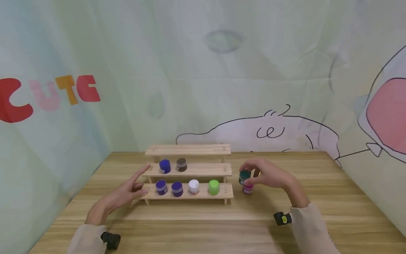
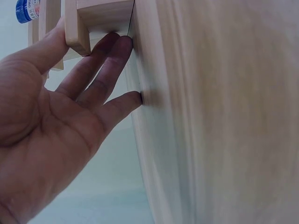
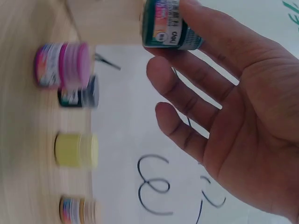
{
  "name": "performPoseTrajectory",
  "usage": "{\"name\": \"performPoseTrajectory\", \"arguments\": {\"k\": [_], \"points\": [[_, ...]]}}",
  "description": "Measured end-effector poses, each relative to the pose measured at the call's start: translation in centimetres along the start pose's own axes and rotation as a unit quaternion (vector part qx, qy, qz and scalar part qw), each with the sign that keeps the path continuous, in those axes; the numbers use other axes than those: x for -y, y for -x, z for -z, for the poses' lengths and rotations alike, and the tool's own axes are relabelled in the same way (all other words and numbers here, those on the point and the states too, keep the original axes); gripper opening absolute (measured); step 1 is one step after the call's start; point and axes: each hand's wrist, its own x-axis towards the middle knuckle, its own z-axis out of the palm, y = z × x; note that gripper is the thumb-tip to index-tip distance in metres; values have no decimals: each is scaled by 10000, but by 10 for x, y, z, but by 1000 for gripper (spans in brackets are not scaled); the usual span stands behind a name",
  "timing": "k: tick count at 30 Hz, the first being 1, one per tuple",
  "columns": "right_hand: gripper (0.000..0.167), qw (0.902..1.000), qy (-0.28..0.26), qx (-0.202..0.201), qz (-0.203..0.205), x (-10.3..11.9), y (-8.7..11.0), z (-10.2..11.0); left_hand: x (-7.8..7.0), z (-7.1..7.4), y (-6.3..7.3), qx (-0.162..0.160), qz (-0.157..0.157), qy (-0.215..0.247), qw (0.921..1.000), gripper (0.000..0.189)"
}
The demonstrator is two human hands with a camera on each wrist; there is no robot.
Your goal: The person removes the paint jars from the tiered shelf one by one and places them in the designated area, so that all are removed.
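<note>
A three-tier wooden rack stands at the middle of the table. My right hand pinches a dark green paint jar between thumb and fingers, just right of the rack and above a magenta jar. With fingers extended, my left hand touches the rack's left end, its thumb at the bottom tier. The bottom tier bears two purple jars, a white jar and a light green jar. On the middle tier sit a blue jar and a dark brown jar.
Beyond the magenta jar, the right wrist view shows a dark jar, a yellow jar and another jar with a yellowish lid on the table. A printed curtain closes off the back and sides.
</note>
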Motion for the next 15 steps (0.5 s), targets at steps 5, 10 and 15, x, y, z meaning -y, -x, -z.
{"name": "performPoseTrajectory", "arguments": {"k": [5,10,15], "points": [[29,9993,2,361,68,-10,9,7,2,6,3,-68,180,-73,9998,85],[29,9971,58,710,-264,-16,16,12,3,5,3,21,147,-26,9999,85],[29,9936,-31,918,-650,-26,25,12,-1,1,-1,50,98,-61,9999,84]]}}
